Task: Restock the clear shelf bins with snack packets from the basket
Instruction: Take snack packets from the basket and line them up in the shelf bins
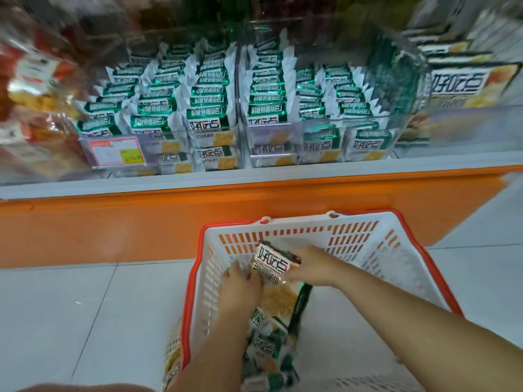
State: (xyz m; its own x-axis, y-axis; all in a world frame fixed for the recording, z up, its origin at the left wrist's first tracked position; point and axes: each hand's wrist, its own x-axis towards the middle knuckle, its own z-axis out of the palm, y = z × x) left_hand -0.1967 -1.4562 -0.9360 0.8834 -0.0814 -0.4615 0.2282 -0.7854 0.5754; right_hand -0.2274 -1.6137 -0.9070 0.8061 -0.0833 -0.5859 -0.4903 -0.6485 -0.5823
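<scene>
Head view: right hand (pixel 310 264) is gripping a green-and-white snack packet (pixel 272 260) by its right edge, fingers curling round it, inside the white slotted plastic basket with red rim (pixel 283 226) sitting on the pale tiled floor (pixel 70 306). Left hand (pixel 240 282) is touching that packet's lower-left corner, fingers reaching down among the loose packets (pixel 266 346); can't tell if they're gripping. Clear plastic shelf bins (pixel 266 127) above are standing packed with matching packets.
</scene>
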